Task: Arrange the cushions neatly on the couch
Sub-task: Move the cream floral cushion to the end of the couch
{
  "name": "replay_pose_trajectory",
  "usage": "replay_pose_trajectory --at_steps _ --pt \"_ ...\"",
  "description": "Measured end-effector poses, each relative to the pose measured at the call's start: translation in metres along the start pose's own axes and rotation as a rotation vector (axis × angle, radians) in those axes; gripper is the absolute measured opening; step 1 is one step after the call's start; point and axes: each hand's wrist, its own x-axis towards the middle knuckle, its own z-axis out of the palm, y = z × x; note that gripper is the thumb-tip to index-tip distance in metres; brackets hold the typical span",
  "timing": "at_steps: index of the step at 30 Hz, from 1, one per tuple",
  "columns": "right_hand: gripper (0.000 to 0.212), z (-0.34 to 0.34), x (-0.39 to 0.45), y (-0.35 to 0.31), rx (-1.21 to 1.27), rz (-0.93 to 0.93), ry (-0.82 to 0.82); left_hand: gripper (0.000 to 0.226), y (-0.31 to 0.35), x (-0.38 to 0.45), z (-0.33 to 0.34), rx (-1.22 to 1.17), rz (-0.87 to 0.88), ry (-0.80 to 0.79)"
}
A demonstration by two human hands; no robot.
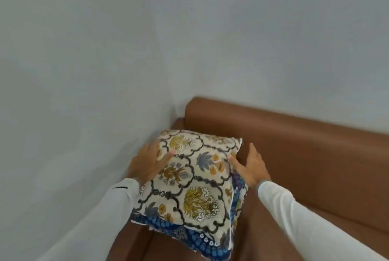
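Observation:
A cream cushion [189,178] with a dark lattice and yellow and blue flowers lies on top of a blue patterned cushion [189,236] in the corner of the brown leather couch [305,155]. My left hand [147,166] presses against the cream cushion's left side, thumb on its top face. My right hand [251,166] holds its right edge, thumb on top and fingers behind. Only the blue cushion's lower and right edges show.
Pale grey walls [105,50] meet in a corner just behind the cushions. The couch's armrest [130,244] runs along the left wall and its backrest [273,121] along the far wall. Bare seat leather extends to the right.

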Motion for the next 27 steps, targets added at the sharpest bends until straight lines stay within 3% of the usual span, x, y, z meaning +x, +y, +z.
replay_pose_trajectory --at_steps 2,7,11,13,19,27 --pt "0.126 0.032 0.023 0.021 0.173 0.118 -0.055 0.067 -0.033 0.020 0.015 -0.175 -0.043 -0.014" --pt "0.128 0.078 0.063 0.048 0.412 0.228 -0.022 0.075 -0.082 0.053 0.039 -0.388 -0.211 -0.096" --pt "0.087 0.076 0.063 0.044 0.512 0.217 0.089 0.068 -0.081 0.058 0.047 -0.517 -0.195 -0.070" --pt "0.078 0.067 0.052 0.043 0.561 0.207 0.130 0.065 -0.068 0.052 0.045 -0.563 -0.139 -0.035" --pt "0.056 -0.014 0.004 0.069 0.706 0.123 0.289 0.071 0.032 0.036 0.060 -0.608 0.047 -0.036" --pt "0.087 -0.207 -0.081 0.204 0.599 0.027 0.647 0.128 0.244 0.003 0.202 -0.569 0.327 -0.276"
